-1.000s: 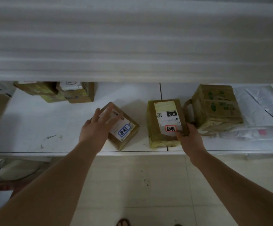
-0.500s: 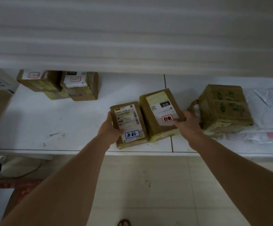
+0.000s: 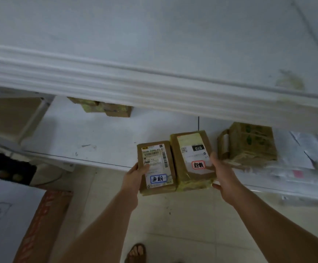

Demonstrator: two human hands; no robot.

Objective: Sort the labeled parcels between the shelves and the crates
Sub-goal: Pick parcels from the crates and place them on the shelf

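Two brown cardboard parcels are held side by side, pressed together, just off the front edge of the white lower shelf. My left hand grips the left side of the smaller parcel with a blue-framed label. My right hand grips the right side of the larger parcel with a red-framed label and a "010" tag. Both parcels hang over the floor.
A taped carton with green print sits on the shelf right of my right hand, beside white mailer bags. More brown parcels lie at the shelf's back left. The upper shelf's edge overhangs. A cardboard box stands on the floor at left.
Both hands closed on the two parcels, brought them together and drew them off the shelf edge toward me. The view tilted and shifted left.
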